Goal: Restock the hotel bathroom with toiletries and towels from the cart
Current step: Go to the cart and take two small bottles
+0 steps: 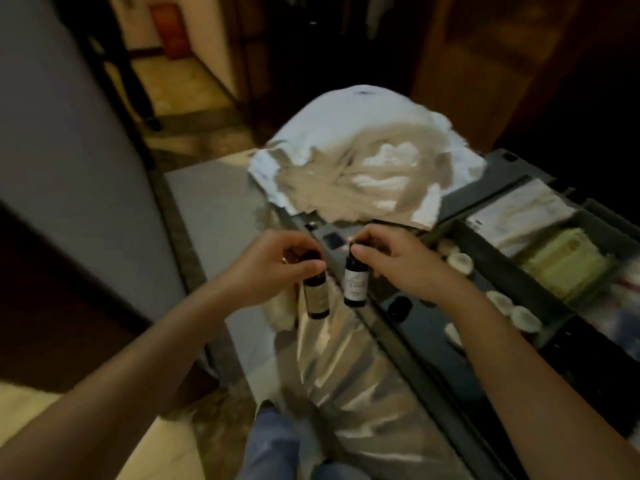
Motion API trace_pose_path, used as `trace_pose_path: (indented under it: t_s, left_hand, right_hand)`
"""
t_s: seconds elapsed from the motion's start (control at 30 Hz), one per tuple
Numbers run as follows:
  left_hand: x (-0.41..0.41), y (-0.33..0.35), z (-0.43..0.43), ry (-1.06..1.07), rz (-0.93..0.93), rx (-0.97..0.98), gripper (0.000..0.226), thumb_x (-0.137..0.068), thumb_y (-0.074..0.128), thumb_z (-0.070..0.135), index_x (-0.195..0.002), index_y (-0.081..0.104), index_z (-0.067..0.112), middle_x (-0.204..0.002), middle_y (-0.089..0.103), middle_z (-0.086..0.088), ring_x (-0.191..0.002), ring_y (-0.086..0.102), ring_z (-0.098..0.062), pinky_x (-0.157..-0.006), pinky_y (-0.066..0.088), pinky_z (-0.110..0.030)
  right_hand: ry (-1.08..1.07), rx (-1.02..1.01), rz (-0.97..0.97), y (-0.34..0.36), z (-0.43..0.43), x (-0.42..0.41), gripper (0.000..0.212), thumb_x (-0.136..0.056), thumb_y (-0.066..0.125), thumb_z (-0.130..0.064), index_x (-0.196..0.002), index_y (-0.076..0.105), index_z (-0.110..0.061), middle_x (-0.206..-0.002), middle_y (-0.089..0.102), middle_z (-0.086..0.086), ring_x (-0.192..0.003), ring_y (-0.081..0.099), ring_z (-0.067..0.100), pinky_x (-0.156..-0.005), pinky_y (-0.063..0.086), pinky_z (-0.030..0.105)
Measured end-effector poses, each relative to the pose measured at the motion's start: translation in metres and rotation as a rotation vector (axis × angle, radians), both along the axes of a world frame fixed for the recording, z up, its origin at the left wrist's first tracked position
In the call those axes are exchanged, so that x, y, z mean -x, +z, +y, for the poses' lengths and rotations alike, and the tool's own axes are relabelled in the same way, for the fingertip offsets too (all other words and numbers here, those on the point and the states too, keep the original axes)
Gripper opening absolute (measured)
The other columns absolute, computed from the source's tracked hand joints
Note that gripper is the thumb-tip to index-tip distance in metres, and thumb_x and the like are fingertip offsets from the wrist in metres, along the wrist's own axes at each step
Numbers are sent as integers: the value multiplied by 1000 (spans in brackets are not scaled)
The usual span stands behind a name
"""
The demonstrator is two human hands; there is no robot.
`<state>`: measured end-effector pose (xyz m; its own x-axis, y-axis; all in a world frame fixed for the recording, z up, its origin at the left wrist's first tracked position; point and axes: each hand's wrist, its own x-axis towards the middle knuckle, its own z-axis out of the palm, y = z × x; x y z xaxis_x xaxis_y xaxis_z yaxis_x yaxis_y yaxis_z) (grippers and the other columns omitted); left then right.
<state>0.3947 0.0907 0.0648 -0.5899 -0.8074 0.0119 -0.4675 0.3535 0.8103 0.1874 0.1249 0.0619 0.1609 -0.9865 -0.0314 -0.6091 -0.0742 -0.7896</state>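
Two small dark toiletry bottles with pale labels hang side by side over the near-left edge of the housekeeping cart (512, 168). My left hand (273, 268) grips the top of the left bottle (316, 297). My right hand (398, 261) pinches the cap of the right bottle (355, 287). A heap of white towels (360, 161) lies on the far end of the cart top. To the right, tray compartments hold several small white-capped containers (459, 261), yellow-green packets (568, 261) and folded white items (519, 209).
A shiny plastic bag (346, 375) hangs on the cart's near side, beside my jeans (273, 441). A grey wall (69, 150) stands at left with a tiled corridor (180, 84) beyond. Dark wooden doors fill the background right.
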Motion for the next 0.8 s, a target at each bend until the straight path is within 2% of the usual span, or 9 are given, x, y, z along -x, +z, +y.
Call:
trace_pose_path:
  t_s: [0.07,0.17,0.3,0.43,0.6,0.73,0.8]
  left_hand:
    - [-39,1,12,75,-41,17,8,-85,65,23,-92,68,23,-85,68,10,-78,63,-3,-68,50,-17]
    - [-96,6,30,201,-72,25,18,-82,65,32,-95,68,20,-89,68,6,-83,63,-6,-72,51,-21]
    - [-175,11,56,359,-129,28,14,-86,61,26,-100,65,23,-91,64,11,-85,60,-2,-69,49,-16]
    - [-264,6,89,550,-174,9,14,-86,62,30,-99,65,26,-89,63,15,-84,59,0,-71,46,-18]
    - [-392,0,148,773,-172,-26,9,-85,65,21,-93,68,18,-84,67,7,-77,62,-10,-67,50,-23]
    - [-479,-6,200,1004,-142,-68,9,-85,65,17,-93,68,15,-83,66,5,-75,59,-9,-65,46,-17]
    - [-515,-8,228,1101,-152,-86,10,-85,65,18,-95,68,15,-85,66,4,-77,59,-10,-66,47,-18]
  right_hand:
    - [133,-20,42,2,-8,-31,12,-94,51,-31,-94,60,-23,-83,60,-11,-76,58,8,-70,47,31]
    - [273,-60,70,5,-20,-86,13,-96,49,-32,-98,59,-24,-81,57,-14,-73,55,5,-67,44,27]
    - [451,-82,114,5,-32,-173,16,-96,49,-32,-101,59,-22,-87,60,-12,-77,58,9,-68,49,28]
    - [654,-85,171,3,-35,-273,9,-96,47,-30,-96,55,-26,-83,55,-12,-72,54,6,-65,44,23]
    - [929,-99,190,3,-21,-420,5,-95,49,-29,-97,54,-27,-84,57,-7,-75,56,11,-71,49,36]
    - [1110,-75,156,-3,2,-531,8,-96,50,-27,-99,55,-23,-85,56,-12,-74,53,7,-67,45,28]
    - [1181,-74,149,-5,16,-579,9,-96,49,-26,-99,56,-20,-84,55,-12,-70,52,9,-64,44,26]
